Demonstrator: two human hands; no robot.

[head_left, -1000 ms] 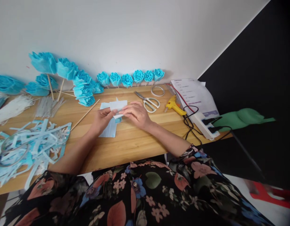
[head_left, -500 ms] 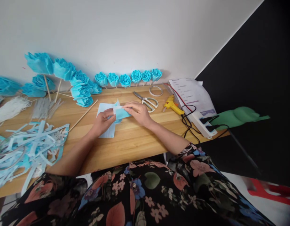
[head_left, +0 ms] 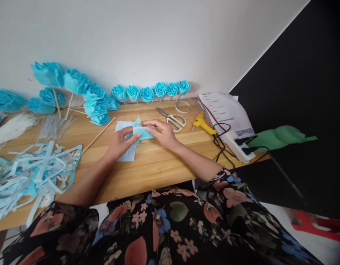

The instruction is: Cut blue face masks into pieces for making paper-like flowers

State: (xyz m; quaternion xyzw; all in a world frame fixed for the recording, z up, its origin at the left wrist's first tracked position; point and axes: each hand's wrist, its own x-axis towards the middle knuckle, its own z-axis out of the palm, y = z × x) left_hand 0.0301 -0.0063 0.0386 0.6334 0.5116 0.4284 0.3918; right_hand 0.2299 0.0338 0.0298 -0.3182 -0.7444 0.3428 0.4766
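Head view, left hand (head_left: 121,143) and right hand (head_left: 164,135) both gripping a folded light-blue strip (head_left: 144,133) between thumbs and fingers, strip over a pale-blue sheet (head_left: 127,156) on the wooden bench (head_left: 158,165), scissors (head_left: 167,115) just beyond.

blue sheet (head_left: 143,134) | earlier: white face showing | now: blue face, straight pale band along top

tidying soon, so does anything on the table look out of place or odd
The strips at the left lie in a tangled heap, unlike the neat row of blue flowers; nothing looks clearly damaged.
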